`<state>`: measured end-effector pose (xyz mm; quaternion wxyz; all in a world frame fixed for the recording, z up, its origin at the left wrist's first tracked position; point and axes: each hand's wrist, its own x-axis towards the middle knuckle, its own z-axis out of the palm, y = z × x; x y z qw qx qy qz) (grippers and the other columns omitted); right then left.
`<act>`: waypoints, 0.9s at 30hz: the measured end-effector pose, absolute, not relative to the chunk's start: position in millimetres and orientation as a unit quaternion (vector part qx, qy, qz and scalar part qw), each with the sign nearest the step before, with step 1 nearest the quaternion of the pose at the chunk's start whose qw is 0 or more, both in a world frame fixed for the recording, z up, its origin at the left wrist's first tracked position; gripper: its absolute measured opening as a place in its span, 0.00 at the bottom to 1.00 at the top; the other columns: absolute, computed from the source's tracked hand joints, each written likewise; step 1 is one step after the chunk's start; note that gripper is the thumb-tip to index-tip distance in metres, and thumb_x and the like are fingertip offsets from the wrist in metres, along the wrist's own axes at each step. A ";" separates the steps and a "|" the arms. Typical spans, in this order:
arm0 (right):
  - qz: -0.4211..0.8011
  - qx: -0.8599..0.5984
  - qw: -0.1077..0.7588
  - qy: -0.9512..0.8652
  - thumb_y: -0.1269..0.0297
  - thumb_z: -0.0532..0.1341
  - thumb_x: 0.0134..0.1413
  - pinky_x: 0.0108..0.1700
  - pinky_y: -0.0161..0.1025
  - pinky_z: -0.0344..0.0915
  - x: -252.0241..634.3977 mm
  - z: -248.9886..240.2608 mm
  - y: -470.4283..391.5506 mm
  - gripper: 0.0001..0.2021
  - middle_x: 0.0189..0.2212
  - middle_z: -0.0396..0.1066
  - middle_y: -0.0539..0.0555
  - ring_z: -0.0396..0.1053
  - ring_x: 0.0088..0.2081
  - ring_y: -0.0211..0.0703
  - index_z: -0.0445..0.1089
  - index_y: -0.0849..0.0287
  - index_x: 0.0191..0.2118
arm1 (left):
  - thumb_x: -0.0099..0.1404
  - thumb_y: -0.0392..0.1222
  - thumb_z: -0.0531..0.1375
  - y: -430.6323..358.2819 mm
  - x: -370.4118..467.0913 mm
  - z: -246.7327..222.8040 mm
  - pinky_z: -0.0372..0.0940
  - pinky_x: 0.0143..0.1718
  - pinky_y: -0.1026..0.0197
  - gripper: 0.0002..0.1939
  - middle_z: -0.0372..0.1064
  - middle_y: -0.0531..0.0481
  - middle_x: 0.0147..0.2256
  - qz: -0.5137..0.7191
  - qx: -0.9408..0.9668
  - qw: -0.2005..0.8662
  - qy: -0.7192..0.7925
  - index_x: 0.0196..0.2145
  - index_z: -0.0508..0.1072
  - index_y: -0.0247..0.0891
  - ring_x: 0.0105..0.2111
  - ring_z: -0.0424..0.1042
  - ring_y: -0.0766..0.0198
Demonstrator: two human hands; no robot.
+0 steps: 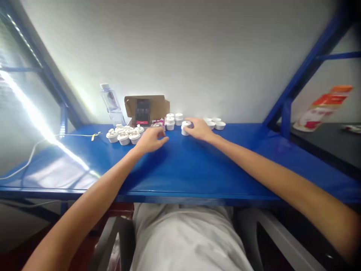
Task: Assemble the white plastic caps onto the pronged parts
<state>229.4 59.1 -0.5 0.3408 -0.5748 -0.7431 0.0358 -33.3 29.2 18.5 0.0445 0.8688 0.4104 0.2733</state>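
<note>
My right hand [199, 129] has its fingers wrapped round a small white round piece [185, 128] on the blue table [180, 165]. To the left, my left hand [153, 139] hovers over the table with fingers apart and nothing in it. Beside my left hand sits a group of several white cups with fittings on top [124, 136]. Stacked white round pieces [170, 123] stand just left of the held piece. Several shallow white cups [219, 125] lie behind my right hand.
An open cardboard box [159, 106] with a phone [142, 111] leaning in it stands by the wall, next to a clear bottle [111, 103]. A white cable [76, 134] runs along the left. An orange-and-white bottle [321, 109] stands at the far right beyond the blue frame.
</note>
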 end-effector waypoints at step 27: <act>0.363 -0.511 0.350 -0.696 0.69 0.62 0.56 0.41 0.38 0.72 245.1 10.0 23.4 0.12 0.40 0.80 0.58 0.76 0.39 0.46 0.78 0.62 0.45 | 0.56 0.50 0.70 25.8 -53.9 41.8 0.68 0.54 0.52 0.27 0.74 0.42 0.52 0.252 0.858 0.317 0.316 0.51 0.74 0.39 0.52 0.74 0.52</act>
